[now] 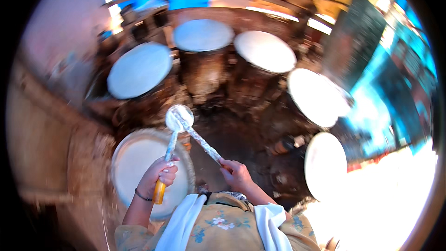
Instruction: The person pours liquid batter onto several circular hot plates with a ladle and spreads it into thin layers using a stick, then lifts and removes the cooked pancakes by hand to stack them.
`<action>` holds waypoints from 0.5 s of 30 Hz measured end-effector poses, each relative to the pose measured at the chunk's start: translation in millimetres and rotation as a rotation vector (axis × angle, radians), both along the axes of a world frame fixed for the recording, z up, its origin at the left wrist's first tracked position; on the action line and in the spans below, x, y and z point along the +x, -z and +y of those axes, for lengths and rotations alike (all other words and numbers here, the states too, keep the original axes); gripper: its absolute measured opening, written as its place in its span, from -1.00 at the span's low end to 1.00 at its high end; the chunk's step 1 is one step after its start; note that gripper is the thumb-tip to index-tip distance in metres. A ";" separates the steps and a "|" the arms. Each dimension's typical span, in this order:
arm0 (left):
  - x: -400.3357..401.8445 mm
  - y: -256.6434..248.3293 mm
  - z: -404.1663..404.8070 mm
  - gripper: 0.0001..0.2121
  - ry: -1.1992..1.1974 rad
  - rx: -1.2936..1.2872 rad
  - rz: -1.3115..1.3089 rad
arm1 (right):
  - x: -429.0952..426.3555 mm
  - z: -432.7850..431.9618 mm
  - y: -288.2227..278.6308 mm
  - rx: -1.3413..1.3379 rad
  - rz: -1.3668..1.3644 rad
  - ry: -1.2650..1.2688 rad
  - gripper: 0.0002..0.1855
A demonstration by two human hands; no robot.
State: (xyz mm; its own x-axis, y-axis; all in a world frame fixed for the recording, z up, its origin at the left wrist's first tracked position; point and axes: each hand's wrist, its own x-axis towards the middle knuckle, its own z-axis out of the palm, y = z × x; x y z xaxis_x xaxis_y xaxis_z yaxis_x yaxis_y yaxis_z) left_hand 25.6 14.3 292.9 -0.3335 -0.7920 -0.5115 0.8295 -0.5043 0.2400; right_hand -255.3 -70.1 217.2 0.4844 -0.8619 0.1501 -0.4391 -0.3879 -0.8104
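My left hand (161,175) is closed around the yellow handle (159,192) of a ladle. The ladle's round bowl (170,118) is white with what looks like batter. Between the fingers of my right hand (238,175) is a white-smeared stick (205,146), its far end lying over or in the ladle bowl; I cannot tell which. Beneath my left hand stands a wide round tub (134,167) of white liquid, partly hidden by the hand and forearm.
Round white-topped stands curve around me: one at left (139,71), one at the back (203,35), others at back right (265,51), right (315,97) and near right (325,167). A dark board (355,38) leans behind. Glare washes out the lower right.
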 end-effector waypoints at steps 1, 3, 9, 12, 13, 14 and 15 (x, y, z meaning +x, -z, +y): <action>-11.6 -6.8 -18.7 -0.79 0.074 -0.030 -0.019 | -17.6 0.9 -8.5 -0.034 0.017 0.063 -0.68; -41.1 -25.0 -57.1 -0.79 0.229 -0.121 0.015 | -53.1 0.8 -26.0 -0.123 -0.026 0.240 -0.66; -183.8 -122.3 -163.4 -0.80 0.671 -0.455 -0.045 | -168.9 -0.8 -117.5 -0.413 -0.094 0.745 -0.67; -256.3 -149.8 -191.1 -0.80 0.810 -0.599 -0.066 | -219.5 6.6 -141.1 -0.497 -0.026 0.926 -0.66; -281.3 -151.6 -196.5 -0.80 0.846 -0.606 -0.069 | -235.0 11.6 -138.3 -0.486 -0.030 0.972 -0.66; -307.2 -151.9 -201.5 -0.80 0.883 -0.614 -0.072 | -251.5 15.8 -132.9 -0.476 -0.034 1.019 -0.66; -336.5 -148.5 -206.4 -0.79 0.928 -0.619 -0.063 | -271.3 22.2 -127.3 -0.463 -0.029 1.075 -0.66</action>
